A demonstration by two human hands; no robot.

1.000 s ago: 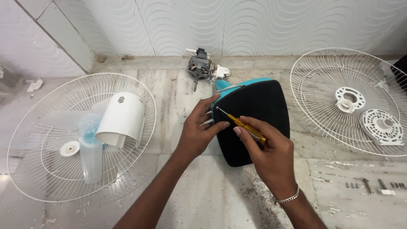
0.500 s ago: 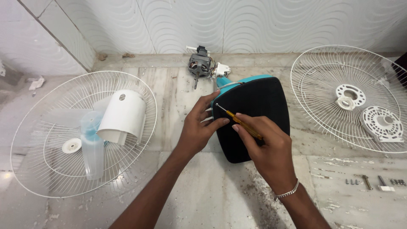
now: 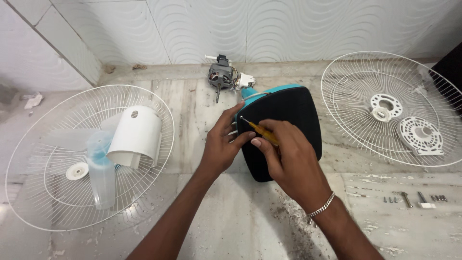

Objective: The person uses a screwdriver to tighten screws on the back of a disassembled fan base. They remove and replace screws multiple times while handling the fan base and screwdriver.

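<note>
The right hand (image 3: 288,154) is closed around a small screwdriver with a yellow handle (image 3: 262,133), pinching it between thumb and fingers; its metal tip rests on the near-left corner of the black, rounded-square fan base with a teal rim (image 3: 288,120). A silver chain bracelet (image 3: 321,210) sits on the right wrist. The left hand (image 3: 222,144) lies just beside it, fingers curled against the left edge of the base and touching it, thumb reaching toward the screwdriver tip; it steadies the base rather than closing around it. The base lies flat on the grey marble floor (image 3: 231,216) under both hands.

To the right of the right hand, near the wrist, a row of small metal screws and bolts (image 3: 414,198) lies on the floor. Well to the left of the left hand a white wire fan guard (image 3: 33,144) holds a white plastic motor cover (image 3: 137,135) and a translucent blue-hubbed fan blade (image 3: 98,159). Further right, beyond the right hand, a second white wire guard (image 3: 346,86) carries two white plastic rings (image 3: 421,135). Beyond the fingertips, past the base, a grey bare fan motor with shaft (image 3: 220,76) stands near the white wavy-tiled wall (image 3: 288,29)
</note>
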